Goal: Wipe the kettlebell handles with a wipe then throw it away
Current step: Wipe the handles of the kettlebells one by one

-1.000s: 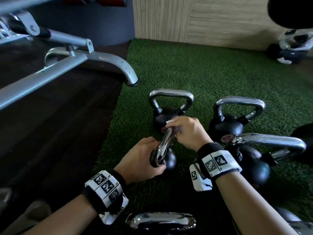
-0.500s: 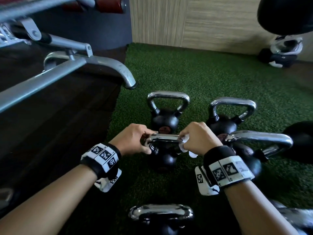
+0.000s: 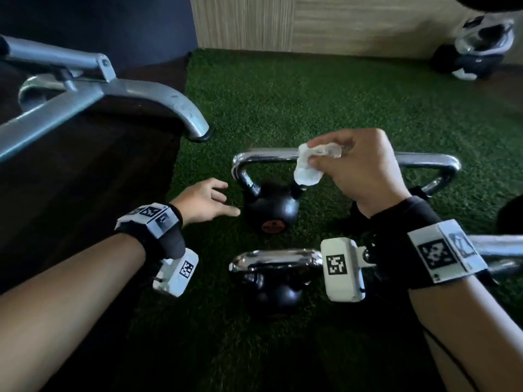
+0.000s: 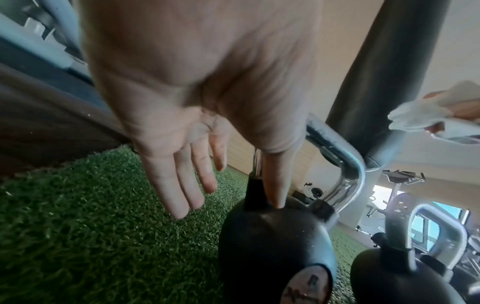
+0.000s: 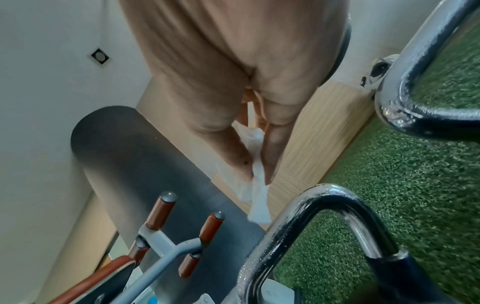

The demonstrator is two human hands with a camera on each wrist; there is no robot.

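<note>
Black kettlebells with chrome handles stand on green turf (image 3: 283, 94). My right hand (image 3: 359, 165) pinches a crumpled white wipe (image 3: 307, 165) (image 5: 255, 185) (image 4: 426, 117) just above the chrome handle (image 3: 266, 155) of the far left kettlebell (image 3: 271, 210) (image 4: 272, 246). My left hand (image 3: 206, 199) (image 4: 202, 185) is open, fingers straight, beside that kettlebell's body; in the left wrist view its thumb touches the top of the ball. A nearer kettlebell (image 3: 274, 281) stands in front, its handle (image 3: 274, 257) facing me.
A grey metal bench frame (image 3: 135, 94) ends in a foot at the turf's left edge, over dark flooring. More chrome handles (image 3: 424, 162) stand to the right. A black and white object (image 3: 475, 52) lies at the back right by the wooden wall.
Both hands left the near kettlebell's handle. The left hand opened and moved to the far kettlebell's side; the right hand lifted the wipe above that kettlebell's handle. The view moved closer.
</note>
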